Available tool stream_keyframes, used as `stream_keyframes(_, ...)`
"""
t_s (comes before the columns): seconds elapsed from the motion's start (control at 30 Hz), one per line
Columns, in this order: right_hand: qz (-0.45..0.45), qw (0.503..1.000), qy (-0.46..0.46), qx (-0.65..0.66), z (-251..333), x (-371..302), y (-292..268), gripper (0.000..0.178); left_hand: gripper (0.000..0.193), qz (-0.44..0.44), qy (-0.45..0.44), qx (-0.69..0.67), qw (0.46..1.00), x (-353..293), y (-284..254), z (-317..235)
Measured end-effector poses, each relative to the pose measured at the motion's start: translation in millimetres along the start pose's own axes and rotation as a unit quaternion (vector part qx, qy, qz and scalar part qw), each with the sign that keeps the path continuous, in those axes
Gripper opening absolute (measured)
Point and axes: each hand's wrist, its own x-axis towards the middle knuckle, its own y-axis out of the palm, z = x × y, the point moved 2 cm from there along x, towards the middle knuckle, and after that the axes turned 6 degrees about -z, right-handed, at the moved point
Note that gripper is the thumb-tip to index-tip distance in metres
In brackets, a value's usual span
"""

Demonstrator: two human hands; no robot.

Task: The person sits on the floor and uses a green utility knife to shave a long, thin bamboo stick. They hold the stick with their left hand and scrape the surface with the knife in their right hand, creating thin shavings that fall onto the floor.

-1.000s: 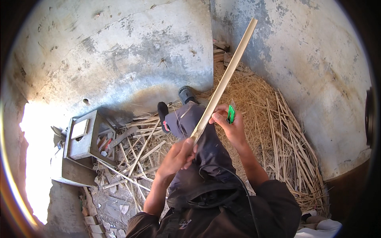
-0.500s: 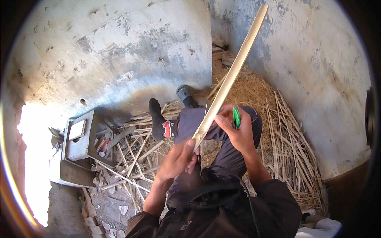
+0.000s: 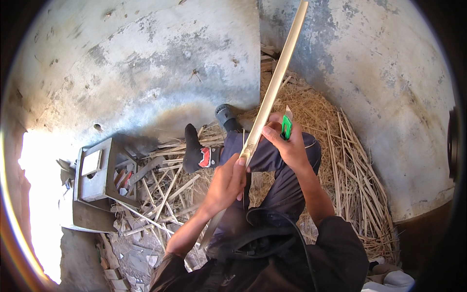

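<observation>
A long pale split bamboo strip [image 3: 275, 82], hollow side showing, slants from beside my body up to the far right. My left hand [image 3: 225, 185] is closed around its lower part, just below a node; the tail end shows again beneath that hand. A thin sliver [image 3: 244, 137] stands off the strip's left edge near the node. In my right hand [image 3: 294, 148] is a green utility knife [image 3: 286, 127], its blade out and pointing up. The thumb of this hand rests against the strip's right edge, and its other fingers are partly hidden behind the strip and knife.
My bent legs [image 3: 287, 182] lie under the work, one foot in a black sock [image 3: 192, 148]. Bamboo sticks [image 3: 365, 204] and straw-like shavings [image 3: 311, 104] cover the floor at right. A worn wooden cabinet [image 3: 97, 168] stands at left. Stained walls [image 3: 146, 58] enclose the corner.
The strip has slid down through my left hand, so its tail now shows below. Its far tip has swung left. The knife has tilted, showing more blade.
</observation>
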Motion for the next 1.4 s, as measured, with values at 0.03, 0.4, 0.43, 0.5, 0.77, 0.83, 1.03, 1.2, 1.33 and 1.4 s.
stream_keyframes(0.03, -0.001, 1.0, -0.005, -0.004, -2, 1, 0, 0.022, 0.042, -0.005, -0.005, 0.007, 1.0, 3, -2, -1)
stream_keyframes(0.4, 0.026, 0.928, -0.24, -0.284, -6, -10, -3, 0.039, 0.045, 0.005, -0.03, -0.095, 0.995, 12, -3, 3)
stream_keyframes(0.43, 0.029, 0.921, -0.246, -0.3, -6, -9, -4, 0.038, 0.045, 0.009, -0.031, -0.1, 0.994, 12, -4, 3)
stream_keyframes(0.5, 0.026, 0.916, -0.259, -0.307, -4, -8, -2, 0.043, 0.046, 0.021, -0.031, -0.102, 0.994, 9, -6, 4)
stream_keyframes(0.77, 0.098, 0.882, -0.291, -0.357, 21, 35, 1, 0.033, 0.049, -0.011, -0.024, -0.074, 0.997, 20, -24, -2)
stream_keyframes(0.83, 0.127, 0.873, -0.302, -0.361, 29, 55, 1, 0.034, 0.05, -0.029, -0.007, -0.049, 0.998, 29, -29, -8)
stream_keyframes(1.03, 0.152, 0.862, -0.3, -0.38, 39, 84, 10, 0.035, 0.051, -0.086, -0.012, -0.028, 0.996, 39, -37, -24)
stream_keyframes(1.2, 0.121, 0.847, -0.346, -0.386, 24, 86, 17, 0.035, 0.055, -0.077, -0.032, -0.063, 0.995, 39, -42, -5)
stream_keyframes(1.33, 0.105, 0.845, -0.348, -0.393, 16, 91, 14, 0.035, 0.056, -0.067, -0.048, -0.074, 0.994, 39, -43, 4)
stream_keyframes(1.4, 0.111, 0.844, -0.343, -0.397, 14, 96, 11, 0.035, 0.056, -0.069, -0.055, -0.074, 0.993, 41, -41, 7)
